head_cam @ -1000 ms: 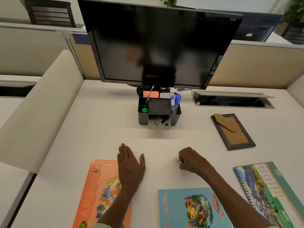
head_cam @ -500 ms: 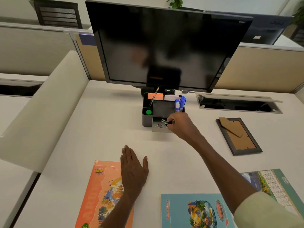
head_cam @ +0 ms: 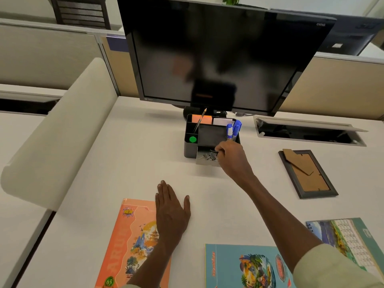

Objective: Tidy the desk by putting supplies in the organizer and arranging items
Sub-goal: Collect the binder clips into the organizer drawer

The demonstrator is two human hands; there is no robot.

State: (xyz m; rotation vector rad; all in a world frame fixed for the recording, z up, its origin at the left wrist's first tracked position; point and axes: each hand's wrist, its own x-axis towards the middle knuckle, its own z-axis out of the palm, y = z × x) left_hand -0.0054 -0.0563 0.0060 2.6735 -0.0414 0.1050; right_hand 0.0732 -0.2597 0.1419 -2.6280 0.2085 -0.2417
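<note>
Head view: my right hand point(head_cam: 230, 155), down by the books a second ago, now reaches the organizer point(head_cam: 190, 149), fingers curled, pinching a binder clip point(head_cam: 214, 152) over its open drawer point(head_cam: 202, 161). My left hand point(head_cam: 171, 213) stays flat, fingers straight, partly on the orange book point(head_cam: 128, 244).

Head cam, forward-down over desk point(head_cam: 128, 163)

Your right arm: pale cream sleeve point(head_cam: 324, 265), pushed up near the elbow, loose soft fabric | your left arm: a sliver of the same pale cuff at the bottom edge | forearms bare | left hand point(head_cam: 171, 215) and right hand point(head_cam: 232, 156): ungloved, no rings visible.
</note>
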